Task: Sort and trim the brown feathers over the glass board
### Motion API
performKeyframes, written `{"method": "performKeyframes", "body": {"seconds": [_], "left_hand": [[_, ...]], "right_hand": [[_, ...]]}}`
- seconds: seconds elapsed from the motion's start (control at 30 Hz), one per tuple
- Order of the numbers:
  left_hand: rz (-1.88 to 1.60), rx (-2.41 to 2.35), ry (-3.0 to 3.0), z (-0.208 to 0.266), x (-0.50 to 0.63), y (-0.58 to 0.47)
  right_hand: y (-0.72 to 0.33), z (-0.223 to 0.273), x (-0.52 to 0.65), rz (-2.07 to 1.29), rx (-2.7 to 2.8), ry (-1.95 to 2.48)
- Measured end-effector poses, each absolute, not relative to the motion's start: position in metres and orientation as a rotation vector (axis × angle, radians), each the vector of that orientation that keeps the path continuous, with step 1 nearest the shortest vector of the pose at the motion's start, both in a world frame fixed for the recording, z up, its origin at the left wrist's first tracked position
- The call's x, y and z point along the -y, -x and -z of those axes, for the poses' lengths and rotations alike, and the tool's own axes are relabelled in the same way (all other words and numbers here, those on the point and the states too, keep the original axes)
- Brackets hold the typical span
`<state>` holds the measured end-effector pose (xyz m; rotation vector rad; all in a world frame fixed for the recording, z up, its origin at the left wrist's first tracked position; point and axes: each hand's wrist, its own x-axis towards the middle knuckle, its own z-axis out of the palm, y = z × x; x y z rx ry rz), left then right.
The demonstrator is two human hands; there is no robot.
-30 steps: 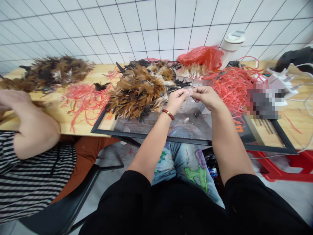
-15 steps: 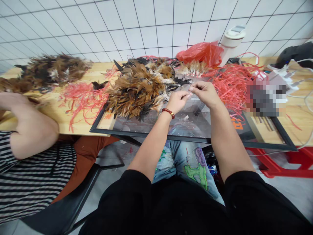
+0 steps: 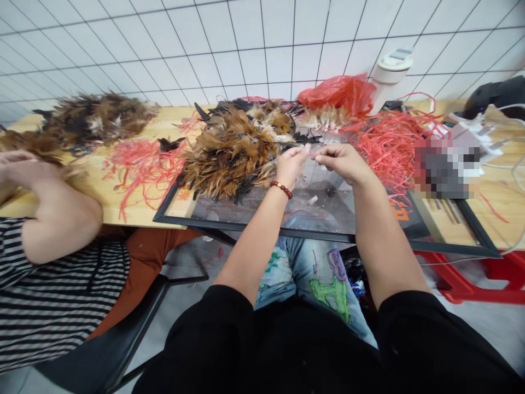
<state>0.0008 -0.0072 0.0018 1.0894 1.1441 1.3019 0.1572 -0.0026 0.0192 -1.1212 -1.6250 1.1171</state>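
My left hand (image 3: 292, 165), with a red bead bracelet (image 3: 281, 189) at the wrist, is closed in a pinch. A small pale feather (image 3: 307, 148) shows at its fingertips. Just to the right, my right hand (image 3: 341, 161) has thumb and forefinger pressed together; whatever is between them is too small to make out. A narrow gap separates the two sets of fingertips. Left of my hands lies a big heap of brown and black feathers (image 3: 233, 150), its pale quill side towards me. Under my hands is a dark-framed glass panel (image 3: 262, 210) with bits of white fluff on it.
Red plastic strips (image 3: 385, 142) lie tangled on the right, more (image 3: 137, 164) on the left. A red plastic bag (image 3: 336, 94), a row of light feathers (image 3: 326, 117) and a white tumbler (image 3: 388, 76) stand behind. A co-worker's arm (image 3: 61, 210) is at left, near another feather heap (image 3: 102, 117).
My fingertips have come apart: the left hand moved slightly left, and the right hand's fingers now sit a little lower. The view shifted slightly. The feather heaps look unchanged.
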Motion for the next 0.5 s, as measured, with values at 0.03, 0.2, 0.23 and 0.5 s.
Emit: {"method": "performKeyframes", "body": {"seconds": [0.03, 0.2, 0.23, 0.5], "left_hand": [[-1.336, -1.187, -1.107, 0.002, 0.004, 0.0], [-1.505, -1.269, -1.244, 0.022, -0.012, 0.002], [-1.488, -1.226, -1.219, 0.026, -0.014, 0.001], [-1.432, -1.032, -1.331, 0.03, -0.014, -0.001]], "right_hand": [[-0.156, -0.02, 0.004, -1.095, 1.649, 1.119], [-0.153, -0.023, 0.007, -0.997, 1.775, 1.066], [-0.153, -0.023, 0.007, -0.963, 1.789, 1.051], [-0.153, -0.02, 0.004, -0.647, 1.767, 1.039]]}}
